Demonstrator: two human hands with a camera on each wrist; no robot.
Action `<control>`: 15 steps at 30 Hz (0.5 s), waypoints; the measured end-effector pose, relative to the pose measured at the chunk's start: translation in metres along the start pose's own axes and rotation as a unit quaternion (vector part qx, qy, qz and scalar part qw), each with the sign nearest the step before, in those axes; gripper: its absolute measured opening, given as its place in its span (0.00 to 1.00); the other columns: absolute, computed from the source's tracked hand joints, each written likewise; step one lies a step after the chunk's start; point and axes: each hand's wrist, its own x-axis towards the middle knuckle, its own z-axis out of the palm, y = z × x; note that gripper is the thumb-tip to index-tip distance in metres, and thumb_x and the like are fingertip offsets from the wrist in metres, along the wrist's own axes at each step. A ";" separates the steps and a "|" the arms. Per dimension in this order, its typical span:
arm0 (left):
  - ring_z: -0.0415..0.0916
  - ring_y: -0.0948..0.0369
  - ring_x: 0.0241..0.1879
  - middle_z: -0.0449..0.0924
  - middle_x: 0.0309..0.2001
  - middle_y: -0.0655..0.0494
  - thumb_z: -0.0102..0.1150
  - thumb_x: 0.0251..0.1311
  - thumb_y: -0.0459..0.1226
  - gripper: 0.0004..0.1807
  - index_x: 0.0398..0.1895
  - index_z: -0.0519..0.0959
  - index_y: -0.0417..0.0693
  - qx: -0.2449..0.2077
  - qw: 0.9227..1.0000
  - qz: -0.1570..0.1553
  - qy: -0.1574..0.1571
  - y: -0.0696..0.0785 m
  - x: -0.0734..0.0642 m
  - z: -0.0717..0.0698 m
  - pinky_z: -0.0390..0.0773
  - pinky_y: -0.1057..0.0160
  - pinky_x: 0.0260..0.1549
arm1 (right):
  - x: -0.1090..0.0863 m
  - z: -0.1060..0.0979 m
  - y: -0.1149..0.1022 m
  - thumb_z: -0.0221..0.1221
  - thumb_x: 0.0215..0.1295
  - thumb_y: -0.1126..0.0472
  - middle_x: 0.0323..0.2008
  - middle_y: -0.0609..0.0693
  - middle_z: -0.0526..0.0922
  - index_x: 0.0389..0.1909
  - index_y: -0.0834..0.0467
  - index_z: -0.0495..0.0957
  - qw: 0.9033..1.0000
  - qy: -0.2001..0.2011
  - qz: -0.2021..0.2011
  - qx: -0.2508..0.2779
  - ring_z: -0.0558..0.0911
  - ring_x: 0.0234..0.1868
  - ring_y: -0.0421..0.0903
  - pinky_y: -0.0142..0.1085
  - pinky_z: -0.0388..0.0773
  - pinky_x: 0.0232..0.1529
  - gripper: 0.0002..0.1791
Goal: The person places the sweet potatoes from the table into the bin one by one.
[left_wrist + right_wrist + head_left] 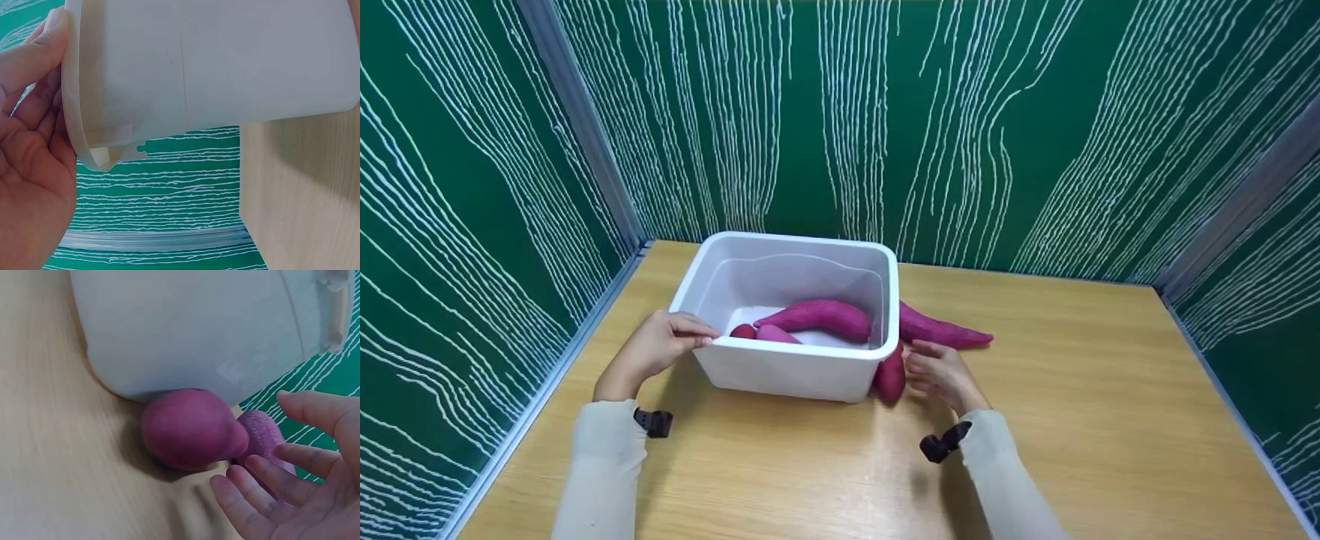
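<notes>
A white plastic bin (787, 373) stands on the table, with a long purple sweet potato (829, 318) and two smaller pieces partly hidden by its front wall. My left hand (656, 346) pinches the rim at the bin's front left corner, thumb and fingers on the edge. Outside, by the front right corner, lies a reddish sweet potato (891, 379); a longer, pointed sweet potato (949, 331) lies behind it along the bin's right side. Right beside these two is my right hand (943, 373), its fingers (275, 489) spread and loosely bent, holding nothing.
The wooden table (1110, 405) extends to the right and front of the bin. Green panels (915, 135) with white wavy lines close off the back and both sides, joined by grey metal posts (585, 120). The bin stands near the back panel.
</notes>
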 end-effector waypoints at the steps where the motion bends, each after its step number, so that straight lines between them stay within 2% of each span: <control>1: 0.71 0.46 0.55 0.84 0.49 0.46 0.62 0.59 0.29 0.11 0.42 0.87 0.47 0.000 1.000 -0.001 -0.001 0.000 0.000 0.000 0.69 0.41 0.61 | 0.001 0.001 0.002 0.58 0.65 0.62 0.45 0.57 0.79 0.69 0.65 0.60 1.000 0.003 -0.001 0.000 0.80 0.42 0.50 0.46 0.79 0.51 0.33; 4: 0.71 0.46 0.56 0.84 0.50 0.46 0.62 0.59 0.30 0.11 0.43 0.87 0.48 -0.003 1.000 -0.007 -0.004 0.001 0.000 0.000 0.68 0.41 0.61 | 0.001 0.003 0.006 0.59 0.65 0.62 0.50 0.58 0.78 0.70 0.66 0.59 1.000 0.000 -0.001 0.005 0.80 0.43 0.48 0.46 0.79 0.51 0.34; 9: 0.70 0.46 0.57 0.84 0.50 0.47 0.62 0.59 0.30 0.11 0.43 0.87 0.49 -0.009 1.000 -0.013 -0.004 0.001 0.001 -0.001 0.67 0.40 0.62 | 0.002 0.006 0.012 0.60 0.64 0.62 0.65 0.66 0.68 0.70 0.67 0.57 1.000 -0.008 -0.003 0.018 0.81 0.44 0.47 0.44 0.80 0.51 0.37; 15: 0.70 0.47 0.55 0.84 0.50 0.46 0.63 0.58 0.30 0.11 0.43 0.87 0.48 -0.005 1.000 -0.011 -0.002 0.000 0.000 0.000 0.70 0.42 0.60 | 0.001 0.011 0.019 0.59 0.65 0.63 0.66 0.69 0.64 0.71 0.68 0.55 0.999 -0.019 0.005 0.037 0.81 0.39 0.44 0.41 0.82 0.47 0.37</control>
